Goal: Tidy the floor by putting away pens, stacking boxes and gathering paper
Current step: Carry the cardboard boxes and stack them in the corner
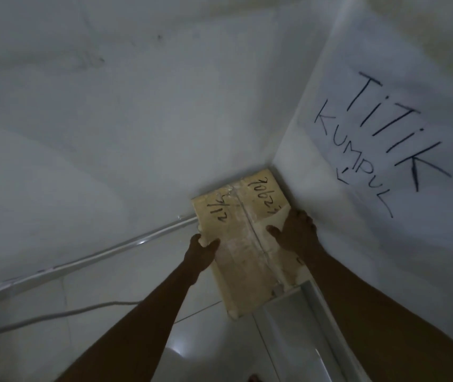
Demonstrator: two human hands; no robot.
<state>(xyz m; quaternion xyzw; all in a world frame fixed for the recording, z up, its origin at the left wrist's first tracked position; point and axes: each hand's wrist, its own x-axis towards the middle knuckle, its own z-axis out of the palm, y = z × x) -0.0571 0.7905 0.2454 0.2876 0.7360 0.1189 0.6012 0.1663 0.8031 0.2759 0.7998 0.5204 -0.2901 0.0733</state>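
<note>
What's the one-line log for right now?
object: cardboard box | left hand: grips left edge | right hand: grips right edge | place: wall corner, by TITIK KUMPUL sign

The cardboard box (247,244) is pale yellow-brown, with black handwritten marks on top and a shiny clear tape strip along its middle. The walls (109,106) are plain white with faint grey stains, and the sheet of paper (385,139) on the right one is white with big black handwritten letters and a small black arrow. The floor (126,334) has glossy white tiles with thin dark lines, and the cable (40,317) is white too.
</note>
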